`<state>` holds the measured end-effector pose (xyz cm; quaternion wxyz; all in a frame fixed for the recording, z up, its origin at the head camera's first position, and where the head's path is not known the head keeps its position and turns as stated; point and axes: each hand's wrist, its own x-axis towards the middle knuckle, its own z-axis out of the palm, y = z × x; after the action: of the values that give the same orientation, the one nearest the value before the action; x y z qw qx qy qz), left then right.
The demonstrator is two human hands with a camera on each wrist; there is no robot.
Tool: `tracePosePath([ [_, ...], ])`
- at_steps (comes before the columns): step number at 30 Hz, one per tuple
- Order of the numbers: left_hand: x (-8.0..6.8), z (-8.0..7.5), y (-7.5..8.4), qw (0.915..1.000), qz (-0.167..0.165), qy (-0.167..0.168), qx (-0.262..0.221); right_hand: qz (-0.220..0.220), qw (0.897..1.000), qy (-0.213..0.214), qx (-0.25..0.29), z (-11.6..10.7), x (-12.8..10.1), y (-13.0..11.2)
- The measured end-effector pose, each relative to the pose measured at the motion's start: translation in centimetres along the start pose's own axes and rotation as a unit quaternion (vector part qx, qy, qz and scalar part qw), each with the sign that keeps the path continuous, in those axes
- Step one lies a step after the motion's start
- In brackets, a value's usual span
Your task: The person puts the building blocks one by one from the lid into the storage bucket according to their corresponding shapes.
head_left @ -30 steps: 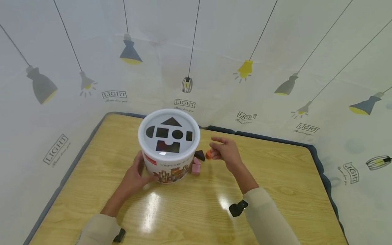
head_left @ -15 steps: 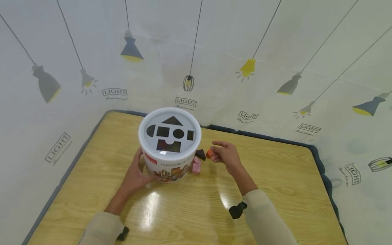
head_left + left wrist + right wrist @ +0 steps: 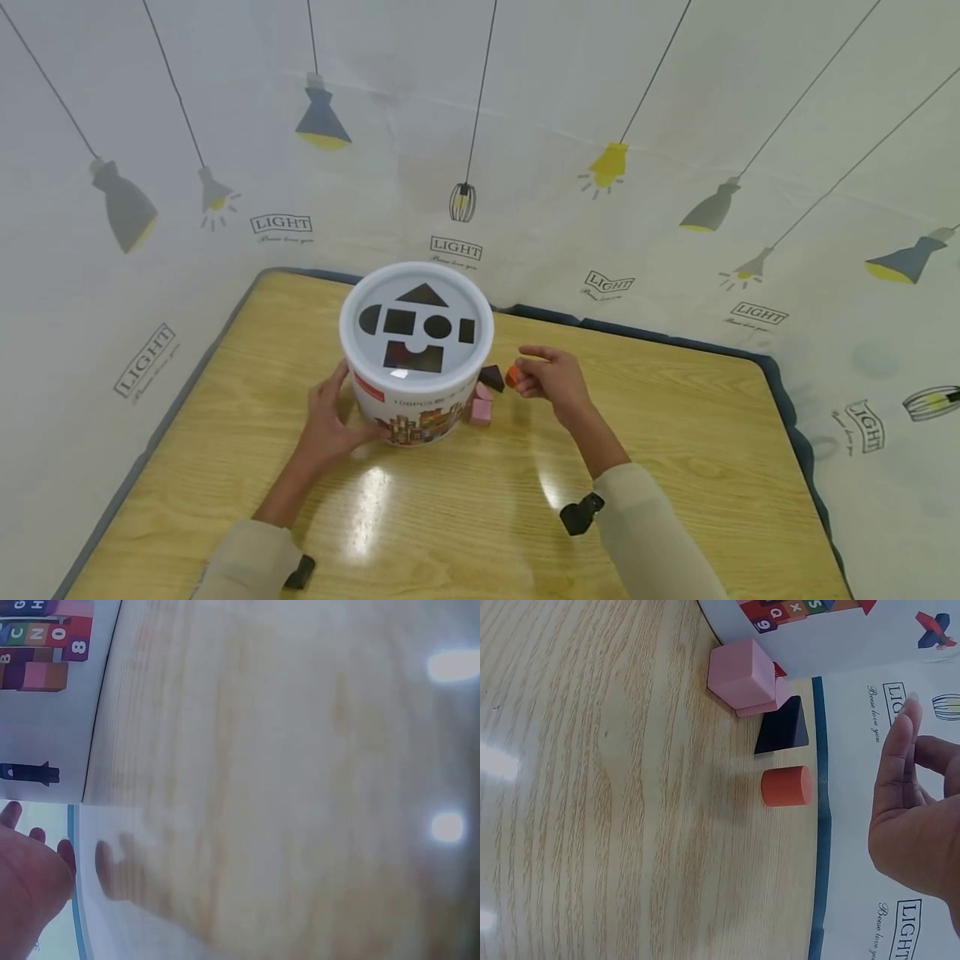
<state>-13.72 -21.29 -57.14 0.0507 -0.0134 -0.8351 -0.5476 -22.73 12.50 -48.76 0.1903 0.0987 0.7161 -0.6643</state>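
Observation:
A white block bucket stands on the table, its lid cut with several shaped holes. Beside its left side is my left hand, thumb along the front and fingers spread, partly hidden behind it; the left wrist view shows loose fingertips near its wall. My right hand is bent loosely at an orange cylinder block. In the right wrist view that cylinder lies on the table with a gap to the hand. A dark triangular block, a pink cube and another pink block sit together by the bucket.
The wooden table has a dark padded edge along its back and sides. A pale wall cloth printed with hanging lamps rises behind it. A small black device is on the right wrist.
The view has shifted slightly. My right hand has come down a little, and more of the orange cylinder shows beside its fingers. The bucket and left hand have hardly moved.

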Motion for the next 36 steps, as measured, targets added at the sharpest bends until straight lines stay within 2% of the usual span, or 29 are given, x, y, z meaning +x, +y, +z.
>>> tracePosePath([
  [3, 0.3, 0.0, -0.1, 0.9989, 0.038, -0.003, -0.027, -0.002, 1.000, 0.002, -0.001, 0.0, 0.3, 0.3],
  [6, 0.4, 0.1, -0.3, 0.9976, 0.054, -0.006, -0.043, -0.002, 1.000, 0.007, -0.009, 0.0, 0.7, 0.9],
  [12, 0.0, 0.3, -0.4, 0.9970, 0.010, -0.025, -0.073, 0.024, 0.999, 0.018, -0.017, -0.2, 1.6, 2.6],
  [17, 0.0, 0.4, -0.3, 0.9946, -0.005, -0.034, -0.098, 0.031, 0.999, 0.027, -0.020, -0.2, 2.1, 3.9],
  [23, -0.1, 0.3, -0.3, 0.9941, -0.028, -0.040, -0.097, 0.031, 0.999, 0.024, -0.017, -0.1, 2.5, 4.8],
  [36, 0.0, 0.5, -0.4, 0.9918, -0.018, -0.044, -0.118, 0.043, 0.998, 0.034, -0.031, 0.1, 2.6, 5.2],
])
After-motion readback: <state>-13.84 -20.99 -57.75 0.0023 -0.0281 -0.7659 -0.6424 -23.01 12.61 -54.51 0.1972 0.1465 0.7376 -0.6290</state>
